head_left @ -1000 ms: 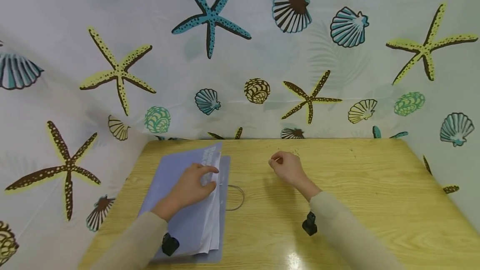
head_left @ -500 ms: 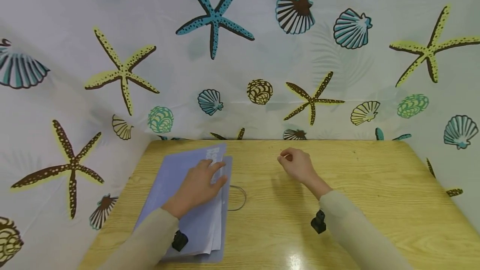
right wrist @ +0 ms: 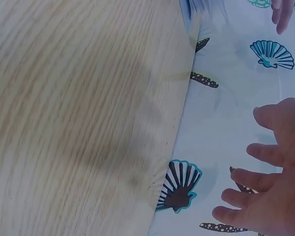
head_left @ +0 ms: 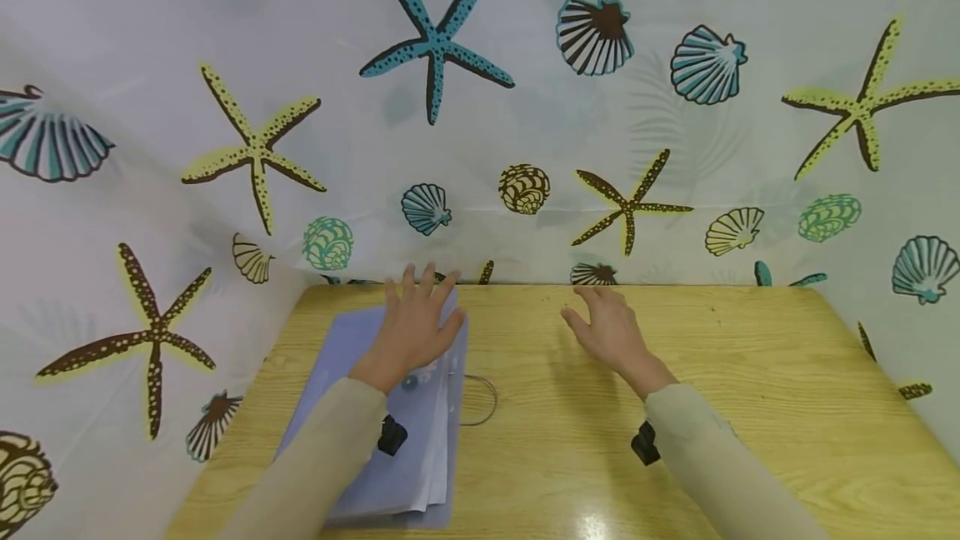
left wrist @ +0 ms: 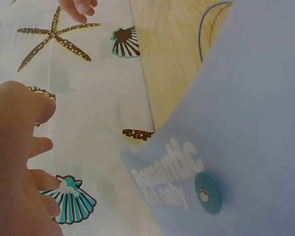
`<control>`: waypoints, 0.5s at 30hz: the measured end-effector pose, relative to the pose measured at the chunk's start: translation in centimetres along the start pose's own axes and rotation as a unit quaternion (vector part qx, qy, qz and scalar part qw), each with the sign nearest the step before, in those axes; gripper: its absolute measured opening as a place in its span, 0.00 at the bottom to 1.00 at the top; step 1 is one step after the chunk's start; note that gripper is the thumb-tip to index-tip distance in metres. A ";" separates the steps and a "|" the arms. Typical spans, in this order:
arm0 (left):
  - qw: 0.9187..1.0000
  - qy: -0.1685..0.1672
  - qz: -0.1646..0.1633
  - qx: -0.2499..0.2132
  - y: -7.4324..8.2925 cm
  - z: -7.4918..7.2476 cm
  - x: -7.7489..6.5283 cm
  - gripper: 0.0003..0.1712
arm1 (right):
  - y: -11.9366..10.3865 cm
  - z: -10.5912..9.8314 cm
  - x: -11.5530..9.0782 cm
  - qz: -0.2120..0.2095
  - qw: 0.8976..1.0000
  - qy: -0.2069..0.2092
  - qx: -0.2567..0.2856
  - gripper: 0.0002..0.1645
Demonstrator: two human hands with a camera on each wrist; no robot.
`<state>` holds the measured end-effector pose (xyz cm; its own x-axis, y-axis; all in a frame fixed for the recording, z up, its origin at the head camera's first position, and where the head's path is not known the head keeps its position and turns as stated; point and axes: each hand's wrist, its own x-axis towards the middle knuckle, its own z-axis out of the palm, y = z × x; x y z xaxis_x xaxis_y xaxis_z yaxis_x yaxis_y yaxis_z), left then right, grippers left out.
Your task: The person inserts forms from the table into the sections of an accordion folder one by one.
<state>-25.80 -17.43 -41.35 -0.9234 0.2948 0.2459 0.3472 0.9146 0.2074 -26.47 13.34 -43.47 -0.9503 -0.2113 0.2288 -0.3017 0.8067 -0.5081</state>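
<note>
A translucent blue-purple document folder (head_left: 341,357) lies on the left of the wooden table, with white papers (head_left: 435,461) showing along its right side. My left hand (head_left: 415,327) is over its upper part, fingers spread and holding nothing. The left wrist view shows the cover's white lettering and a round teal button (left wrist: 208,192). From the folder's right edge a thin cord (head_left: 495,400) loops onto the table. To the right, my right hand (head_left: 611,332) hovers over bare wood, its fingers extended and nothing in them.
The wooden table (head_left: 735,373) stretches right of the folder to its far edge. Behind it and at both sides hangs a white cloth (head_left: 480,140) printed with starfish and shells. A small black camera is worn at each wrist.
My left hand has moved up toward the folder's far end, fingers spreading, uncovering the teal button. My right hand has shifted slightly right, and its pinched fingers have straightened.
</note>
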 end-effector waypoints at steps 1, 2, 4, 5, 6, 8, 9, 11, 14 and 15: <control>1.000 -0.003 -0.003 0.002 0.0 0.0 0.2 0.37 | 0.0 -0.1 0.0 -0.002 1.000 0.003 -0.009 0.34; 1.000 -0.005 -0.006 0.003 0.1 0.0 0.5 0.37 | 0.1 -0.1 0.0 -0.004 1.000 0.005 -0.017 0.34; 1.000 -0.014 -0.013 0.003 0.2 0.0 0.8 0.38 | 0.1 -0.2 0.1 -0.005 1.000 0.005 -0.029 0.36; 1.000 -0.017 -0.016 0.005 0.3 0.0 1.0 0.39 | 0.1 -0.3 0.2 -0.007 0.999 0.005 -0.035 0.37; 1.000 -0.020 -0.018 0.008 0.4 0.0 1.2 0.39 | 0.1 -0.3 0.2 -0.008 0.999 0.003 -0.041 0.38; 0.999 -0.025 -0.020 0.011 0.5 0.0 1.4 0.40 | 0.1 -0.3 0.4 -0.008 0.999 0.000 -0.054 0.40; 0.999 -0.027 -0.020 0.011 0.6 0.1 1.5 0.41 | 0.1 -0.4 0.4 -0.008 0.998 -0.001 -0.059 0.40; 0.999 -0.028 -0.021 0.013 0.7 0.2 1.7 0.42 | 0.0 -0.4 0.7 -0.003 0.998 -0.008 -0.066 0.42; 0.999 -0.036 -0.026 0.015 0.9 0.3 2.1 0.44 | -0.2 -0.4 1.0 0.006 0.997 -0.022 -0.077 0.47; 0.999 -0.038 -0.030 0.017 1.0 0.3 2.1 0.45 | -0.3 -0.4 1.1 0.010 0.996 -0.027 -0.079 0.48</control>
<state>-27.48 -15.78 -40.94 -0.9527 0.2584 0.1603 0.2863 0.9397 0.1871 -27.39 13.10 -42.75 -0.9598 -0.2209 0.1730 -0.2714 0.8872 -0.3732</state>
